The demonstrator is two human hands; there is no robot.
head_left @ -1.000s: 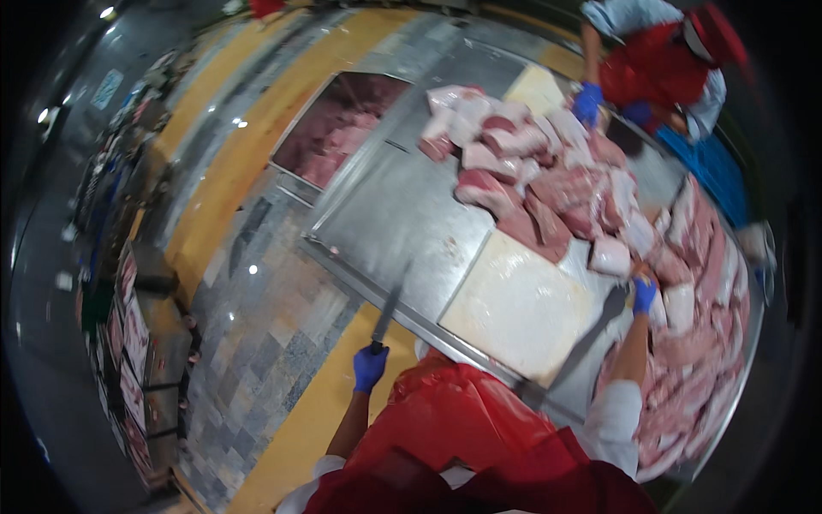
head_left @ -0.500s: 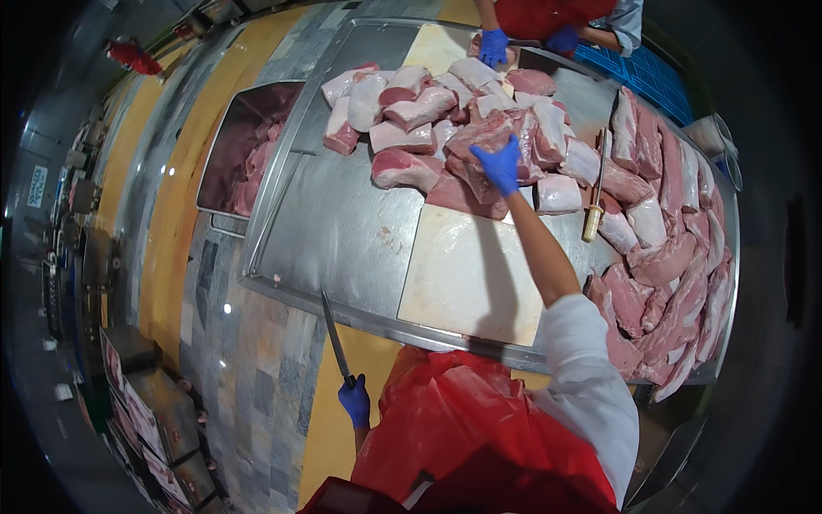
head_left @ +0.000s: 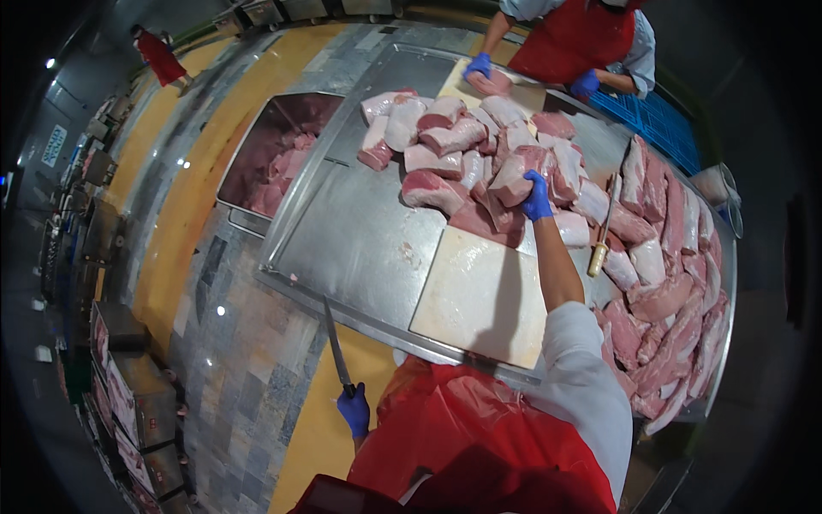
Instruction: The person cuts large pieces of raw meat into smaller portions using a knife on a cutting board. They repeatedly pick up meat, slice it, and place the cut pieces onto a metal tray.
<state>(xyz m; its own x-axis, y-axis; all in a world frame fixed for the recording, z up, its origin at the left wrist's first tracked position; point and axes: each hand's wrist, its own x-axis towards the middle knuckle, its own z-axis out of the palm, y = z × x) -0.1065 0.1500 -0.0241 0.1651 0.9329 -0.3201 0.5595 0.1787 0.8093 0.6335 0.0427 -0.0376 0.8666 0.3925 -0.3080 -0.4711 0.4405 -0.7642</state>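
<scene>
While the right fingers (head_left: 535, 182) grip meat (head_left: 511, 182), a sign (head_left: 54, 146) bears lettering.

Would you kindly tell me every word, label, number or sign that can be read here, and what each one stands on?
Pale wall sign, far left: small, slanted lettering, which I won't copy out.
Metal bin, lower left: a small red mark on its side, too small to read surely.
Knife, board and meat: no readable lettering.
</scene>
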